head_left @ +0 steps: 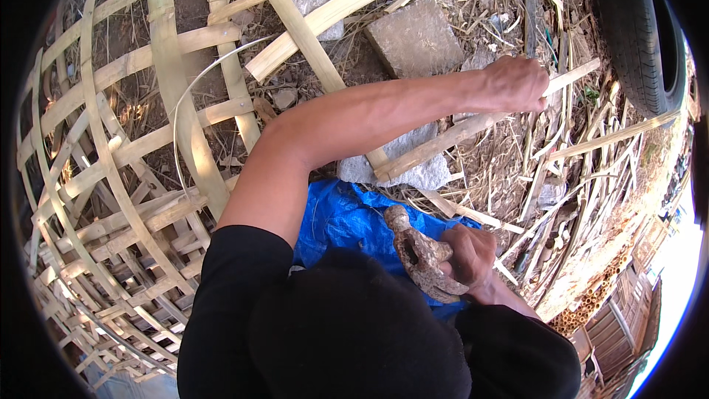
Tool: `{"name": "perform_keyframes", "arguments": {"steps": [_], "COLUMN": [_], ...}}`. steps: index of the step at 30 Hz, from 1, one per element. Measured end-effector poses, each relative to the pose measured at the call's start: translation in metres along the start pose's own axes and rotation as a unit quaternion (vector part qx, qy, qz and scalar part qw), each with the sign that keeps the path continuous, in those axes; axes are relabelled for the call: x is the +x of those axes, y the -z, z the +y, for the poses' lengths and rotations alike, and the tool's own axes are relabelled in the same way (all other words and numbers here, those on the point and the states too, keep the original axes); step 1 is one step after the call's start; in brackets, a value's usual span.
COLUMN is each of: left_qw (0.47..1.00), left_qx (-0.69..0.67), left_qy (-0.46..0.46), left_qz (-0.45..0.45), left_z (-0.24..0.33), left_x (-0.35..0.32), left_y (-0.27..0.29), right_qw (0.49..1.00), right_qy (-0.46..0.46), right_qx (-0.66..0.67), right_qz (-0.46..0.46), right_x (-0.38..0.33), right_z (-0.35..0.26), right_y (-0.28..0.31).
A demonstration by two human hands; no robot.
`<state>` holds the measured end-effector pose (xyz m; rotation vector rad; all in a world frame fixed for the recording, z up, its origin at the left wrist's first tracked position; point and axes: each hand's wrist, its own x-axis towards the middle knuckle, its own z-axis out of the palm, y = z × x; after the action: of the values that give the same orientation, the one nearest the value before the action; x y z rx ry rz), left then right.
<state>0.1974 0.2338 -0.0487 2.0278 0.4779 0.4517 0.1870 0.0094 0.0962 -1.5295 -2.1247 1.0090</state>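
My left arm reaches across to the right, and my left hand (517, 84) is closed in a fist round a bamboo strip (573, 77). The strip's pale end sticks out beyond the fist. A bamboo stick (443, 146) on the near side lines up with it; whether they are one piece is hidden by the hand. Lower down, close to my body, my right hand (473, 255) is wrapped round a rusty claw hammer (419, 257) with its worn head upward. Most of its handle is hidden. Beneath it lies a blue tarp (340, 210).
A woven bamboo lattice (166, 66) spreads over the left side. A flat stone block (417, 37) and a pale rock (413, 159) lie on the littered ground. At far right stands a tyre (635, 37), with loose bamboo strips (591, 185) below it.
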Motion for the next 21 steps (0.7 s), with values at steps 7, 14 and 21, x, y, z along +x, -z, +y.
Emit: {"name": "perform_keyframes", "arguments": {"steps": [7,14,21], "left_qw": [1.000,1.000,1.000], "left_qx": [0.023,0.001,0.004], "left_qy": [-0.014,-0.012,-0.014], "left_qz": [0.002,0.002,-0.004], "left_z": [-0.003,-0.002,-0.002], "left_x": [-0.003,-0.004,-0.001], "left_y": [-0.003,-0.006,-0.005], "right_qw": [0.999,0.999,0.996], "right_qy": [-0.035,-0.048,-0.084], "right_qx": [-0.008,-0.010,0.013], "right_qz": [-0.006,-0.016,-0.023], "right_x": [-0.010,-0.022,-0.018], "right_z": [0.004,0.013,0.008], "right_y": [-0.003,-0.002,-0.006]}}
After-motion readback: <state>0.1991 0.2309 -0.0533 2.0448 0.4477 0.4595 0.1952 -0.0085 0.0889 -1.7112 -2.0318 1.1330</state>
